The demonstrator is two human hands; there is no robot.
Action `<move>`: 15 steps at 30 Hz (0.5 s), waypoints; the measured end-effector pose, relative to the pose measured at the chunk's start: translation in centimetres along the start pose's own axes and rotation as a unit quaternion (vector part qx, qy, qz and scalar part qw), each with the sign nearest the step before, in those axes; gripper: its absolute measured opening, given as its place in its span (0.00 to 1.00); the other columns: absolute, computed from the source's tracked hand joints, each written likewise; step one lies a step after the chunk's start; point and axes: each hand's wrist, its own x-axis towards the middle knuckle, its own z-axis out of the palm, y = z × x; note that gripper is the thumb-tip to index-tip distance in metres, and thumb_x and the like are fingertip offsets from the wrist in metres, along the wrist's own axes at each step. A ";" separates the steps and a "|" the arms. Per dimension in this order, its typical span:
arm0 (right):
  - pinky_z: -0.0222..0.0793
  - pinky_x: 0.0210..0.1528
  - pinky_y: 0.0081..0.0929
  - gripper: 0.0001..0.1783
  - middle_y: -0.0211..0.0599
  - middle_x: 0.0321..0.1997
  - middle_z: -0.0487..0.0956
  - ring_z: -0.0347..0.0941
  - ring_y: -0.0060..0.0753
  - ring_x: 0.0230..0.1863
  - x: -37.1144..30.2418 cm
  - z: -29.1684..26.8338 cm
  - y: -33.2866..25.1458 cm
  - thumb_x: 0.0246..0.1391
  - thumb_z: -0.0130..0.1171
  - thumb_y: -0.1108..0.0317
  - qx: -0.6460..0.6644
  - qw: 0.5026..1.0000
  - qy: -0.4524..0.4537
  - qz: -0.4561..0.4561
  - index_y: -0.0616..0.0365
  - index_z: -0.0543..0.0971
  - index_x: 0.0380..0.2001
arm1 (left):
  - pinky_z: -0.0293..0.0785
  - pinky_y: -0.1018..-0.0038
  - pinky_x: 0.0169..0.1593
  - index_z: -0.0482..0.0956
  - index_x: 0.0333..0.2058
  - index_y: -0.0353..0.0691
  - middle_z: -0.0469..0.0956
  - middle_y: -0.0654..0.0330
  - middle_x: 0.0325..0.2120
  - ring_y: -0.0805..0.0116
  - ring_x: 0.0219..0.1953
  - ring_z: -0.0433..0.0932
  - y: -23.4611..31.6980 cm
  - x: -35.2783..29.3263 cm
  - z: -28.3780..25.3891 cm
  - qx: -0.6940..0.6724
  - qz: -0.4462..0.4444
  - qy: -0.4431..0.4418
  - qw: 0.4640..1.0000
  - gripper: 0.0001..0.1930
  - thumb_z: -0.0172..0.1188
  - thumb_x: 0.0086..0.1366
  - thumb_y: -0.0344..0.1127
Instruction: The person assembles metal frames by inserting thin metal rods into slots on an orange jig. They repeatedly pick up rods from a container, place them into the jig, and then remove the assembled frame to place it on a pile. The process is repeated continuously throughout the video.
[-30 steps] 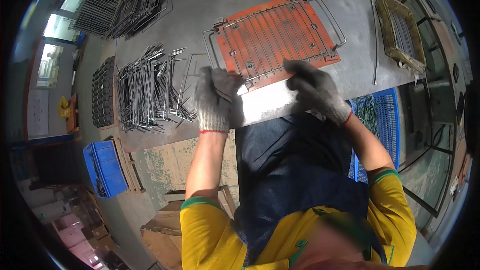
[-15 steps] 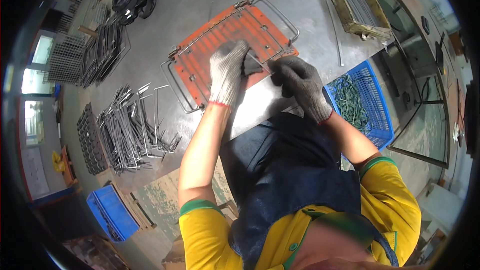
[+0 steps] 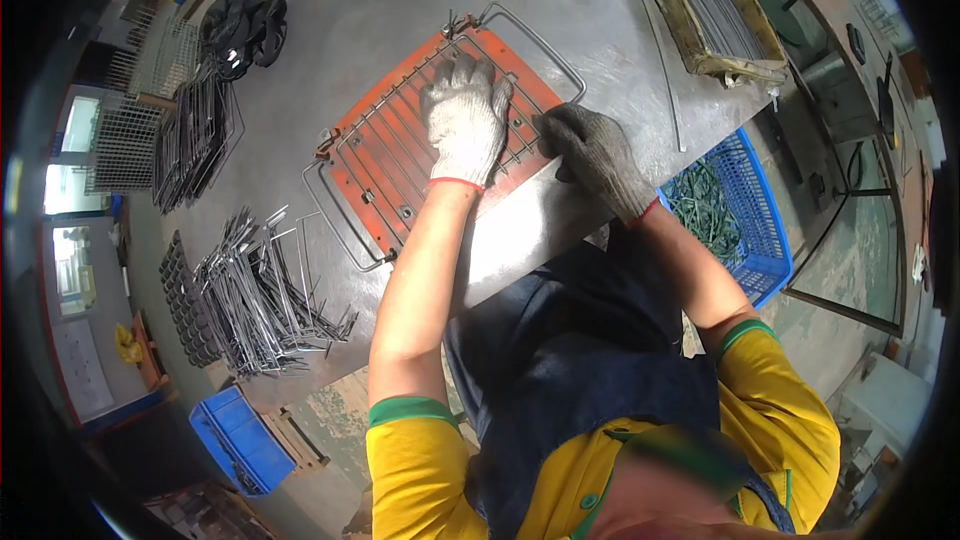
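Observation:
My left hand (image 3: 465, 120), in a white knit glove with grey fingertips, lies palm down with fingers stretched over parallel metal rods (image 3: 392, 132). These rods sit inside a bent wire frame on an orange-red plate (image 3: 362, 195) with several round studs. Bent wire handles (image 3: 540, 40) stick out at the plate's two ends. My right hand (image 3: 598, 155), in a grey glove, is at the plate's near right corner. Its fingers are curled together; whatever they may hold is hidden.
Bent metal wires (image 3: 262, 295) lie piled at the table's left edge, beyond them wire frames (image 3: 197, 135) and a black bundle (image 3: 243, 30). A tray of rods (image 3: 715, 15) stands far right beside a long thin rod (image 3: 660, 50). A blue basket (image 3: 765, 205) holds green strips.
My left hand has gone from gripping near a rod to lying flat on the rods. My right hand has drawn slightly down. The plate appears turned a little and shifted left.

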 end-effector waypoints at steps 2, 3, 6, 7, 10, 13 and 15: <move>0.79 0.38 0.36 0.18 0.44 0.34 0.83 0.81 0.40 0.32 0.2 -0.8 -0.2 0.65 0.55 0.55 -0.076 0.997 -0.015 -0.006 0.57 0.80 0.46 | 0.67 0.48 0.56 0.80 0.47 0.39 0.79 0.53 0.46 0.51 0.57 0.73 0.6 0.2 -0.3 -0.001 -0.002 -0.036 0.999 0.24 0.56 0.67 0.56; 0.78 0.40 0.38 0.18 0.44 0.36 0.83 0.81 0.43 0.35 0.2 -0.8 0.3 0.64 0.57 0.54 -0.142 0.987 0.028 -0.063 0.56 0.80 0.46 | 0.66 0.48 0.57 0.80 0.47 0.39 0.78 0.53 0.47 0.51 0.58 0.72 0.6 0.5 -0.6 0.005 0.001 -0.054 0.999 0.24 0.56 0.67 0.56; 0.76 0.45 0.45 0.20 0.46 0.44 0.82 0.80 0.51 0.43 0.0 -0.8 1.7 0.58 0.62 0.50 -0.283 0.922 0.160 -0.212 0.52 0.80 0.45 | 0.68 0.53 0.53 0.82 0.43 0.40 0.78 0.55 0.44 0.56 0.55 0.72 0.6 0.3 0.3 0.027 0.027 -0.031 0.999 0.21 0.55 0.66 0.51; 0.75 0.47 0.47 0.21 0.46 0.47 0.81 0.79 0.53 0.46 0.2 -1.1 1.5 0.57 0.62 0.49 -0.287 0.900 0.210 -0.250 0.51 0.80 0.45 | 0.67 0.53 0.54 0.82 0.43 0.40 0.78 0.54 0.44 0.56 0.55 0.72 0.7 0.4 0.1 0.037 0.030 -0.031 0.998 0.21 0.55 0.66 0.51; 0.72 0.53 0.49 0.24 0.49 0.54 0.77 0.73 0.55 0.56 1.0 -1.8 1.7 0.54 0.63 0.48 -0.302 0.880 0.239 -0.277 0.49 0.78 0.49 | 0.65 0.51 0.56 0.81 0.46 0.39 0.77 0.53 0.45 0.55 0.56 0.71 0.5 0.3 0.7 0.029 0.027 -0.038 0.998 0.23 0.54 0.66 0.53; 0.69 0.59 0.45 0.18 0.52 0.57 0.75 0.70 0.52 0.60 3.0 0.0 4.9 0.59 0.59 0.58 -0.362 0.894 0.183 -0.188 0.51 0.77 0.50 | 0.65 0.48 0.59 0.79 0.47 0.39 0.78 0.52 0.46 0.51 0.56 0.73 0.3 -0.1 0.8 0.000 0.010 -0.023 1.000 0.24 0.52 0.69 0.55; 0.68 0.61 0.43 0.14 0.50 0.59 0.73 0.70 0.49 0.61 3.7 0.2 8.6 0.63 0.52 0.65 -0.613 0.687 0.217 -0.325 0.53 0.77 0.50 | 0.69 0.51 0.56 0.79 0.47 0.40 0.77 0.50 0.47 0.49 0.53 0.75 -0.3 -0.5 0.4 0.016 0.003 -0.030 0.999 0.23 0.54 0.67 0.54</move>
